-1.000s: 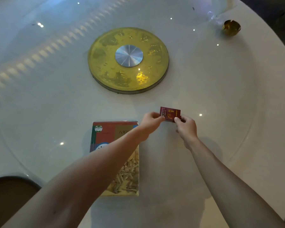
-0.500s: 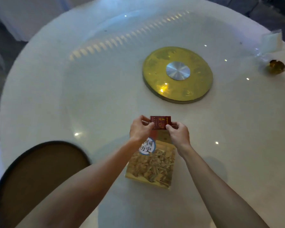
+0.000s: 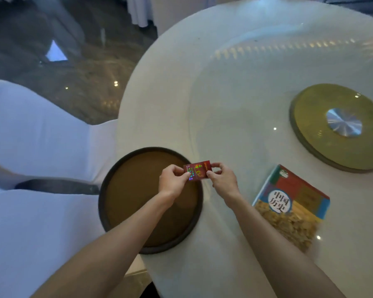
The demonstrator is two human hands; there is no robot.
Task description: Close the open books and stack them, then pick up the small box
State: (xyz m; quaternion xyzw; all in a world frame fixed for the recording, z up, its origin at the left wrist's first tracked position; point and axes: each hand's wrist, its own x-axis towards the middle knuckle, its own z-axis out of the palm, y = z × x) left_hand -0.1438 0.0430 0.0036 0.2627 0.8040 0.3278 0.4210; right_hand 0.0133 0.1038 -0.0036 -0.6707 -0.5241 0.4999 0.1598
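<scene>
Two bare forearms reach in from the bottom edge, with no sleeves, watch, bracelet or rings showing on them. The left hand (image 3: pixel 173 182) and right hand (image 3: pixel 224 181) are ungloved, and the fingers (image 3: pixel 186 176) are bare with short nails.

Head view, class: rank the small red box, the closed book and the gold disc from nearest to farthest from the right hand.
1. Small red box: pinched by the right hand and left hand.
2. Closed book: on the table, to its right.
3. Gold disc: farther right, at the table's centre.

left hand (image 3: pixel 173 181), right hand (image 3: pixel 224 180), fingers pinched
</scene>
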